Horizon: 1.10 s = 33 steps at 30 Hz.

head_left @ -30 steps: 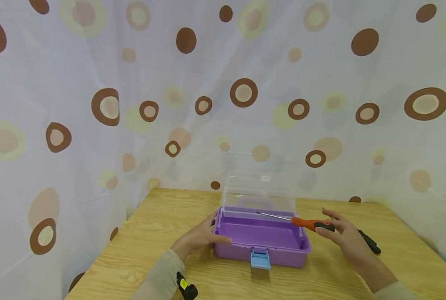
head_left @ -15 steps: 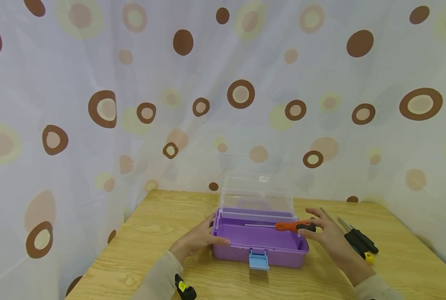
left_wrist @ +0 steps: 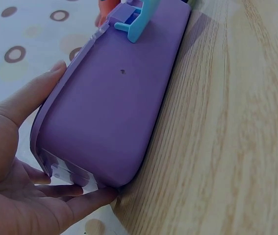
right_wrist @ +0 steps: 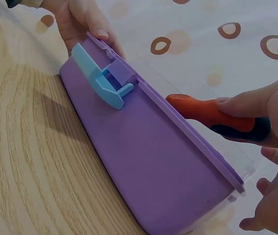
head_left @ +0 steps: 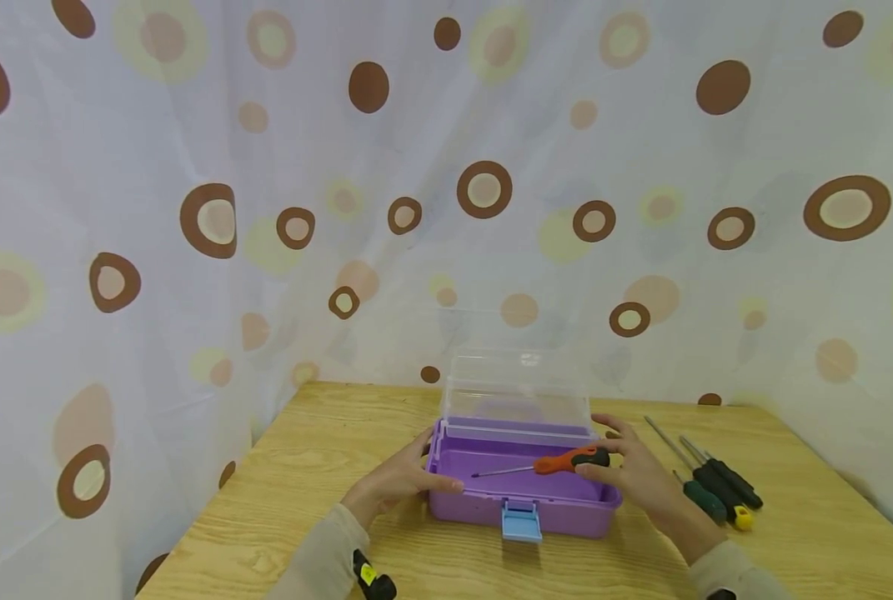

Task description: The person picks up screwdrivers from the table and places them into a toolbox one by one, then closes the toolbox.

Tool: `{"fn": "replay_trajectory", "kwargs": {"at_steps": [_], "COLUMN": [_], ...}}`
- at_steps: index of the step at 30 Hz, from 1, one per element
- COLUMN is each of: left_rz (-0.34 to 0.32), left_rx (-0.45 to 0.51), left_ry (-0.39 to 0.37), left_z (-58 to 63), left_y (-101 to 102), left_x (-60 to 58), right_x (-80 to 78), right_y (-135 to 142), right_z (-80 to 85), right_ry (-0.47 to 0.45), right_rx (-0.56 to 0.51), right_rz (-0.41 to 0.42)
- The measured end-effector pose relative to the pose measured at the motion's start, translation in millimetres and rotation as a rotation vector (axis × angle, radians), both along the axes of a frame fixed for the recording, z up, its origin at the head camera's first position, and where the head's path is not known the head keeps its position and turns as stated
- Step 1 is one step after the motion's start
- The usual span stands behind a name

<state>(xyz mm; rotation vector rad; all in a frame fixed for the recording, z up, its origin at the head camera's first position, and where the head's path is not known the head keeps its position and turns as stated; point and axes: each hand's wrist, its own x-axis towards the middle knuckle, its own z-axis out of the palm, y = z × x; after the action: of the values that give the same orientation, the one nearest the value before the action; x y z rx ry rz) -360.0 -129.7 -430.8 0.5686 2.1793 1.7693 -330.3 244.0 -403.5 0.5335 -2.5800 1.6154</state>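
Note:
A purple toolbox (head_left: 469, 505) with a light-blue front latch (head_left: 521, 522) sits on the table, its transparent lid (head_left: 517, 392) tipped back. My left hand (head_left: 392, 482) holds the box's left end, thumb over the front rim and fingers against the end wall (left_wrist: 60, 161). Over the box's inside, my right hand (head_left: 641, 479) pinches a screwdriver (head_left: 562, 461) by the black end of its orange-and-black handle. The shaft points left and slightly down; whether its tip touches the box floor I cannot tell. In the right wrist view the handle (right_wrist: 202, 111) shows above the rim, the shaft hidden behind the wall.
Right of the right hand lie several screwdrivers: a green-handled one (head_left: 704, 502) and black-handled ones (head_left: 739, 485), one close to a yellow end (head_left: 743, 520). A dotted curtain (head_left: 536, 250) hangs behind the wooden table (head_left: 288, 492).
The right hand has moved left with the screwdriver and lowered it into the box opening, its tip now dipping. The tools on the right have come into fuller view. The left hand stays on the box.

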Motion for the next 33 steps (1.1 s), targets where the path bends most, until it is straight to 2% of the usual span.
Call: {"fn": "replay_trajectory", "kwargs": {"at_steps": [12,17,26,33], "left_rz": [0.011,0.009,-0.008,0.0], "left_rx": [-0.009,-0.009,0.017,0.008], "left_ry": [-0.004,-0.005,-0.006,-0.005], "left_z": [-0.5,-0.1,-0.5,-0.5], "left_y": [2,1,1,1], "left_x": [-1.6,-1.4,-2.4,-2.4], "right_x": [0.4,2.7,2.7,4.1], "right_y": [-9,-7,-3,0], "right_z": [-2.3,1.6,6.6,7.3], "right_ry": [0.068,0.091,0.096,0.049], "right_rx": [0.106,0.092,0.081,0.083], "right_rz": [0.003,-0.019,-0.063,-0.061]}}
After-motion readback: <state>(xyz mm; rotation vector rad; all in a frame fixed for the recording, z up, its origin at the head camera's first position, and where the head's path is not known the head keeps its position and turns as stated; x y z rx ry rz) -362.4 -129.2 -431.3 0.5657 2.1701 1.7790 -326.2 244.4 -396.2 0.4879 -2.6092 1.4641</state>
